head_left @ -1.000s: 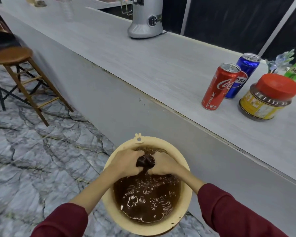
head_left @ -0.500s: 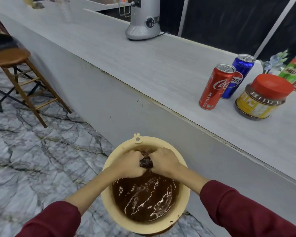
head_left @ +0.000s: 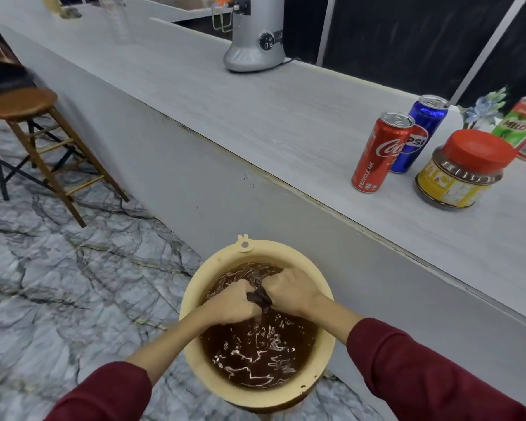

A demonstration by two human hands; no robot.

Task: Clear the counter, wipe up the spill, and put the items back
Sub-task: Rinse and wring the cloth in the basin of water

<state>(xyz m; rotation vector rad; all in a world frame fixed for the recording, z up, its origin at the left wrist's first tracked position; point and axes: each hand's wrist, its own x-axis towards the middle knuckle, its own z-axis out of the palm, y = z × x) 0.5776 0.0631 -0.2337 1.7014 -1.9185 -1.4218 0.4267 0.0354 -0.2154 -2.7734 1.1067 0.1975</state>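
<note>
Over the basin (head_left: 257, 395) on the floor, in the head view, we see both hands low and close together, the forearms coming in from the bottom corners in dark red sleeves. Our left hand (head_left: 233, 303) is a fist, knuckles up, and its grip is clamped on one end of a dark wet cloth (head_left: 258, 297). Our right hand (head_left: 290, 290) is also curled, with its grip clamped on the other end of the same cloth. Only a small twisted piece of the cloth shows between the two fists, just above the brown water (head_left: 255, 354) that fills the basin. The water surface is rippled and shiny.

We count one basin, one cloth and two hands. On the table (head_left: 255, 117) to the right stand three cans: one red Coca-Cola can (head_left: 380, 153), one blue Pepsi can (head_left: 419, 136) touching it from behind, and one green Milo can (head_left: 521, 126) at the edge of the picture. One jar (head_left: 460, 174) with a red lid stands near the cans. One silver machine (head_left: 254, 38) is farther along the table. One wooden stool (head_left: 34, 129) stands on the marble floor (head_left: 58, 268) at the left.
</note>
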